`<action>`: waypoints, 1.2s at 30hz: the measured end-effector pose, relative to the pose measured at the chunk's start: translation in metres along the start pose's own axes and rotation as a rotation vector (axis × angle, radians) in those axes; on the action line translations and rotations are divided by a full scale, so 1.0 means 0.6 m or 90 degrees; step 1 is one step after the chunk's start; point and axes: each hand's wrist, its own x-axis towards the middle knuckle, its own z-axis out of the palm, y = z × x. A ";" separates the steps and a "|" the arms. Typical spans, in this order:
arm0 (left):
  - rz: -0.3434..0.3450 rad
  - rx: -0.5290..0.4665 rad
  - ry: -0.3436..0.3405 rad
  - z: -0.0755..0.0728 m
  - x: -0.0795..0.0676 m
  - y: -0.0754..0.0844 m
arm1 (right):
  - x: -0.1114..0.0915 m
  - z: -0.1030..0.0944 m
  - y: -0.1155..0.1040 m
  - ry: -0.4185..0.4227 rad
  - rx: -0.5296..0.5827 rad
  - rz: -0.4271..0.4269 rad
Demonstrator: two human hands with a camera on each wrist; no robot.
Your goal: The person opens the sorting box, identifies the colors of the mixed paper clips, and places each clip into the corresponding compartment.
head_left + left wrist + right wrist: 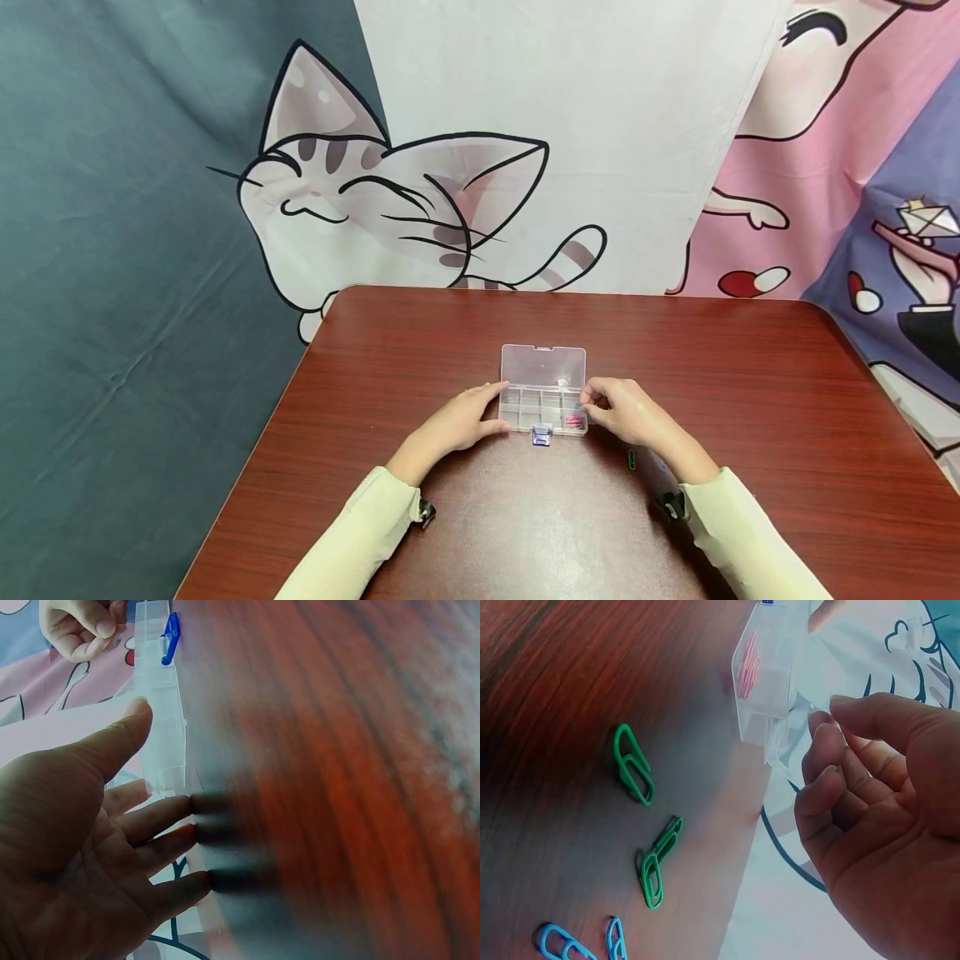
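A clear plastic compartment box lies on the table with its lid raised at the back and a blue latch at the front. Pink paper clips fill its front right compartment. My left hand spans the left end of the box, thumb at the front corner, straight fingers near the hinge. At the right end, my right hand has its thumb and index fingertips close together over the back right compartment. I cannot tell whether anything is between those tips.
Green paper clips lie on the table right of the box, below my right hand. Blue paper clips lie closer to my right forearm. A cloth printed with a cartoon cat hangs behind the table's far edge.
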 end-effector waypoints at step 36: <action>0.002 -0.005 0.003 0.001 0.000 -0.001 | -0.037 -0.060 0.044 0.044 -0.034 0.013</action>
